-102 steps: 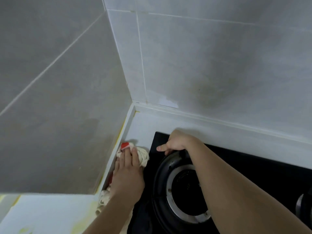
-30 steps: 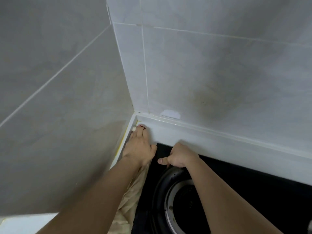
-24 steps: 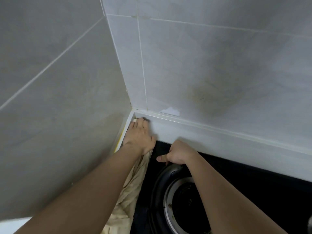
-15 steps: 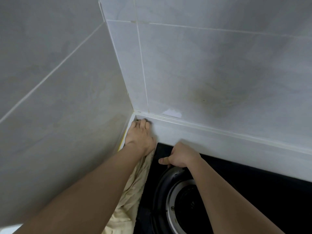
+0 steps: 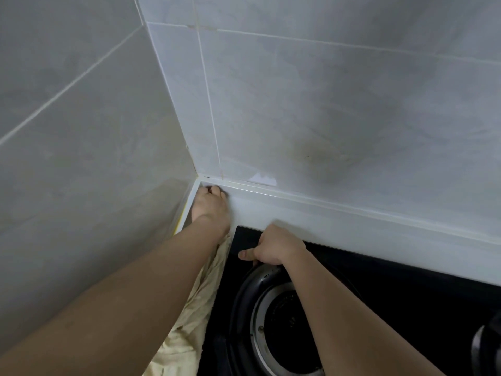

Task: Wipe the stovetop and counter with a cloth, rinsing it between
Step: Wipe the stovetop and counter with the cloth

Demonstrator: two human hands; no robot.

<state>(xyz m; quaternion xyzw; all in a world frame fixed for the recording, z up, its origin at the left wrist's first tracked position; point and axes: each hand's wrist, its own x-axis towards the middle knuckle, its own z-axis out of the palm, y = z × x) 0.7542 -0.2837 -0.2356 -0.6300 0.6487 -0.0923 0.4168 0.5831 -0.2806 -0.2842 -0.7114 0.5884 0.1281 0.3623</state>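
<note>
Where walls meet: left hand [image 5: 210, 206] (cloth [image 5: 200, 302] beneath)

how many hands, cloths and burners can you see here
hands: 2, left hand and right hand
cloths: 1, cloth
burners: 2, burner and one cut off at the right edge
total: 5

I see the stovetop [image 5: 406, 289] set into the desk [image 5: 284, 210], which runs behind it along the back wall [image 5: 325, 104] and to its left beside the side wall [image 5: 81, 158]. The cloth [image 5: 200, 308] lies on that left strip, my left hand [image 5: 210, 206] in the corner. My right hand [image 5: 273, 245] rests on the burner ring [image 5: 244, 294].
</note>
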